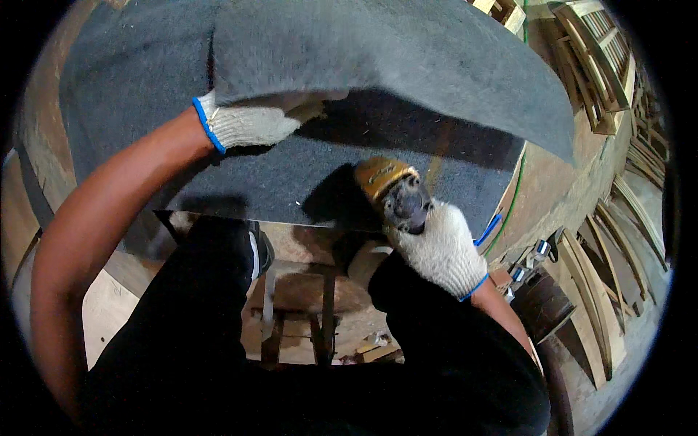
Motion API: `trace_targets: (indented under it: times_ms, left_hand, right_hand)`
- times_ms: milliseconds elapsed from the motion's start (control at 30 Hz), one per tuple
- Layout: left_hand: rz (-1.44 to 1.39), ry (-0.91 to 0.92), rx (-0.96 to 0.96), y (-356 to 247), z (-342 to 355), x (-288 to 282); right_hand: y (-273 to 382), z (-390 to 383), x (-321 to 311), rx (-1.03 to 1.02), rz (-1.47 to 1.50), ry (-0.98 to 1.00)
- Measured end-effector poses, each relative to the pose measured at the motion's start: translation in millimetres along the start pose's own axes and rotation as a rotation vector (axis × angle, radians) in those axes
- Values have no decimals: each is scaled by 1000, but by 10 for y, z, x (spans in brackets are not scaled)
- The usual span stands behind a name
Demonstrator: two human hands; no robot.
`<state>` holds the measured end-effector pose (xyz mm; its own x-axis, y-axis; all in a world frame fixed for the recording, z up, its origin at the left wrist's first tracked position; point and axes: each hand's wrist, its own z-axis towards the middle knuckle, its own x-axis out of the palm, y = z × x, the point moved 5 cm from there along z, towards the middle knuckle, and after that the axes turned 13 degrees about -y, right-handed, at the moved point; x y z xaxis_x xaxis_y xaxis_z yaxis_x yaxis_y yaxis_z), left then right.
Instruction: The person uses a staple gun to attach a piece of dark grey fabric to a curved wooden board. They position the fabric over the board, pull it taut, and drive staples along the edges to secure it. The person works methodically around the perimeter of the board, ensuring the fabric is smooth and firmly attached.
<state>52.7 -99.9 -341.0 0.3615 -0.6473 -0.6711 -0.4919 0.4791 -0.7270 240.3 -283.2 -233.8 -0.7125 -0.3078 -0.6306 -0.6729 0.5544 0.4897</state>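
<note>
A large grey felt-like sheet [305,43] has its near part folded up, arching over a dark grey covered panel [254,185]. My left hand [254,123], in a white knit glove with a blue cuff, holds the raised flap near its edge, its fingertips partly hidden under the sheet. To the right and nearer me, my gloved right hand [440,247] is closed around a yellow and black nail gun [392,189]. The tool's yellow end points away from me over the panel. Its working tip is out of sight.
A green hose [518,185] runs along the panel's right side, with a short blue hose [488,228] beside my right hand. Curved wooden pieces [592,305] and a slatted wooden frame [600,54] lie to the right. My legs straddle a narrow frame [329,312] below.
</note>
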Motion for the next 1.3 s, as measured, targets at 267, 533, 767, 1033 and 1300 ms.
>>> trace_targets:
  times_ms: [267,533,767,1033,1300]
  left_hand:
    - [262,-180,296,10,-95,15]
    - [299,-323,460,-68,-98,-10]
    - [245,-114,161,21,-76,23]
    - [215,-156,247,17,-102,43]
    - [194,-5,478,-860,-583,301]
  right_hand:
    - [-250,-259,82,15,61,1]
    - [-289,-127,40,44,70,-2]
    - [-283,-342,160,-227,24,104]
    - [-293,-332,231,-265,-124,155]
    - [-487,-338,55,22,103,51]
